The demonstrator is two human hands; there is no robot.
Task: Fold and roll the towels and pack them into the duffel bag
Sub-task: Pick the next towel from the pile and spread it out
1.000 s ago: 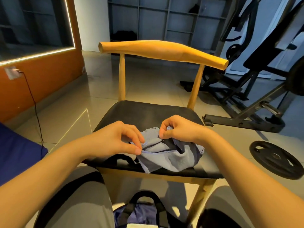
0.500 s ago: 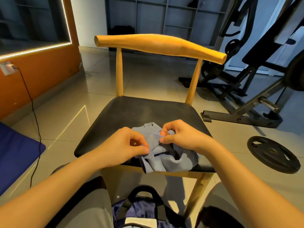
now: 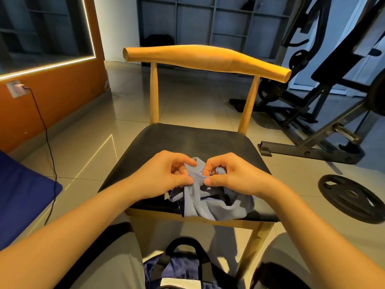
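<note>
Left hand (image 3: 166, 174) and right hand (image 3: 233, 176) move closer, both pinching one edge of the crumpled grey-blue cloth towel (image 3: 210, 205) on the black padded chair seat (image 3: 187, 142); likely finding corners, folding not started.

Ahead of the left hand (image 3: 166, 174) and right hand (image 3: 233, 176), bare seat (image 3: 187, 140) reaches the backrest (image 3: 204, 59); towel (image 3: 214, 205) bunches beneath them.

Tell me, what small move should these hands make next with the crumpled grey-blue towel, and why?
Probably the left hand and right hand should draw apart, spreading the crumpled grey-blue towel flat. Both pinch it close together, and it lies bunched on the black chair seat, too rumpled to fold or roll yet.
</note>
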